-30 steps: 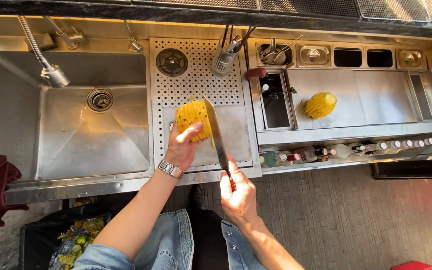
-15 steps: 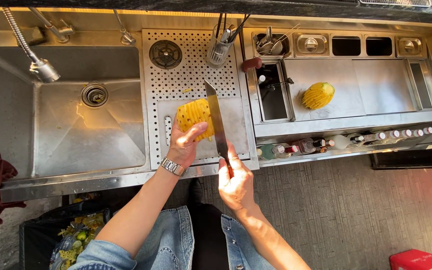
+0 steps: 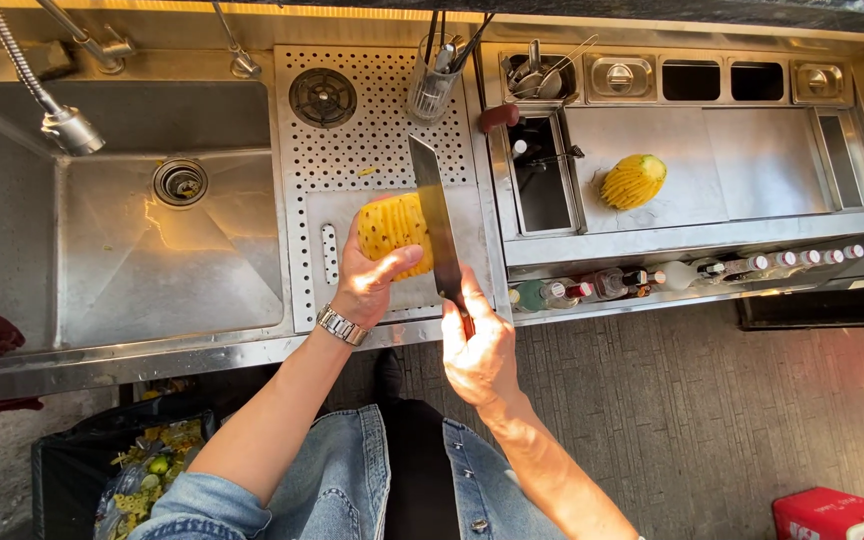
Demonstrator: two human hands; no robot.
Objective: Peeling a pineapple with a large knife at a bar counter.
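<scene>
The left hand (image 3: 370,275) is cupping a peeled pineapple (image 3: 392,228) over the perforated board (image 3: 352,120) of the steel table (image 3: 672,240), its grip wrapped round the near side of the fruit, thumb lying across the front. The right hand (image 3: 477,350) is closed tight on the handle of a long knife (image 3: 432,215), whose blade is standing on edge against the fruit's right flank and pointing away. To my eye the cut is going best if the blade is running along the skin line while the left fingers are staying tucked clear of the edge, since the thumb is sitting just beside it. A second pineapple (image 3: 633,181) is lying well apart on the right tray. At far left a sink (image 3: 142,250) with its drain (image 3: 180,182) is catching sun; a cup of utensils (image 3: 434,85) is standing at the far edge, bottles (image 3: 652,280) are lining a rail below, and a bin (image 3: 142,480) of scraps is sitting on the floor.
</scene>
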